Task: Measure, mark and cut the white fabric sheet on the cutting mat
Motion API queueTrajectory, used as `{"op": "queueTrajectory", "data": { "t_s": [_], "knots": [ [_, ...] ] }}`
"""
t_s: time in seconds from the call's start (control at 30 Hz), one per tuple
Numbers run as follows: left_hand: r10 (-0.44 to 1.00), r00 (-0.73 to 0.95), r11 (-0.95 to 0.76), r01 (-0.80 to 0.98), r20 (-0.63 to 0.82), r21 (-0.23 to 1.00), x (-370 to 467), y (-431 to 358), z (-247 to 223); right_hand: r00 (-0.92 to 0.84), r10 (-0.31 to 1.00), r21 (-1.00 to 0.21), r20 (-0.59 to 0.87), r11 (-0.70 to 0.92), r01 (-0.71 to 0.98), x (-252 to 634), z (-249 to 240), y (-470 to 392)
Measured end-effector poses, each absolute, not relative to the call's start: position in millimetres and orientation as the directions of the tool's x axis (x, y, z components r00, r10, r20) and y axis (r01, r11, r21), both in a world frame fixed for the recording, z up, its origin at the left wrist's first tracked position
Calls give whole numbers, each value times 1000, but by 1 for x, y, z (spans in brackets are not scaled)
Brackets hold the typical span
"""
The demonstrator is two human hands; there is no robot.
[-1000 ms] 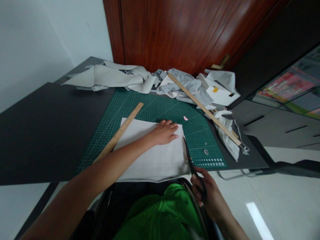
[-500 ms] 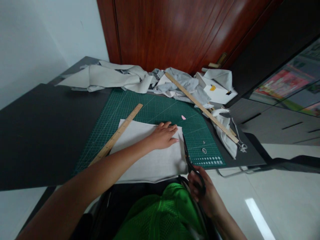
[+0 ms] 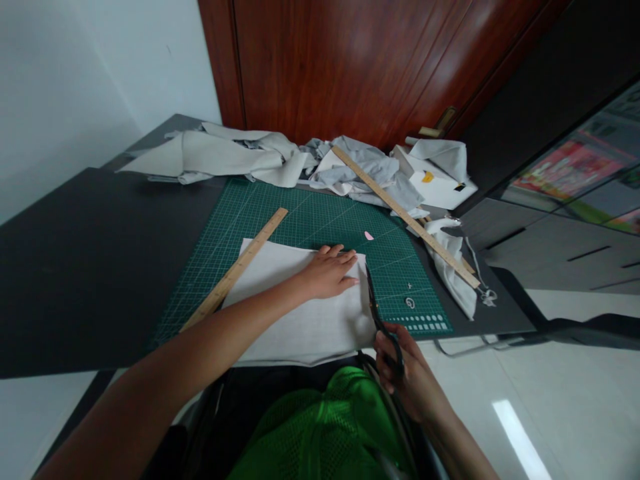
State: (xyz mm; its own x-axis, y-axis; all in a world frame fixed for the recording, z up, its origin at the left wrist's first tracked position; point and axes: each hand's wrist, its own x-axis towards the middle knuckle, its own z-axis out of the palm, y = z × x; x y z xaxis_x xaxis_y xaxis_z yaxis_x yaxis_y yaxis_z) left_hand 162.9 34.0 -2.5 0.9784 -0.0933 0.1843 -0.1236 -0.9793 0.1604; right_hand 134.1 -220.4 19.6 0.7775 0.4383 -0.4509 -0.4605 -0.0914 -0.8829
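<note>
My left hand (image 3: 331, 272) lies flat with its fingers stretched out on a pale grey-white piece of fabric (image 3: 305, 327), close to its far right corner. With my right hand (image 3: 400, 360) I hold black-handled scissors (image 3: 376, 313) at the fabric's right edge, blades pointing away from me along that edge. Whether the blade tips bite into the cloth, I cannot tell. A wooden ruler (image 3: 240, 267) crosses the fabric's left side. Underneath is a green cutting mat (image 3: 320, 207).
Behind the mat lie heaped fabric pieces (image 3: 240, 153), a second wooden ruler (image 3: 395, 207) and a white box (image 3: 435, 180). A small pink piece (image 3: 369, 236) and a small pale ring-shaped bit (image 3: 410, 303) rest on the mat. The dark table (image 3: 100, 267) extends left.
The scissor handles in my right hand have closed a little. My left hand stays in the same place on the fabric.
</note>
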Motion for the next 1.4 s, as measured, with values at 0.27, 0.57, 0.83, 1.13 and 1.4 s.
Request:
{"op": "queueTrajectory", "data": {
  "t_s": [0.27, 0.57, 0.83, 1.13, 1.4],
  "knots": [
    [-98, 974, -980, -130, 204, 151, 163, 34, -3, 785, 447, -898, -430, -122, -422, 133, 22, -219],
    [-94, 977, -979, -126, 191, 162, 163, 33, -4, 774, 463, -896, -431, -118, -428, 133, 19, -220],
    [-95, 975, -978, -130, 202, 163, 163, 34, -4, 784, 463, -906, -413, -119, -407, 132, 19, -221],
    [-96, 979, -978, -126, 178, 168, 162, 33, 0, 796, 459, -916, -395, -129, -381, 132, 18, -223],
    [-86, 980, -976, -118, 177, 182, 162, 33, -2, 807, 430, -911, -406, -115, -397, 132, 19, -222]
  ]
}}
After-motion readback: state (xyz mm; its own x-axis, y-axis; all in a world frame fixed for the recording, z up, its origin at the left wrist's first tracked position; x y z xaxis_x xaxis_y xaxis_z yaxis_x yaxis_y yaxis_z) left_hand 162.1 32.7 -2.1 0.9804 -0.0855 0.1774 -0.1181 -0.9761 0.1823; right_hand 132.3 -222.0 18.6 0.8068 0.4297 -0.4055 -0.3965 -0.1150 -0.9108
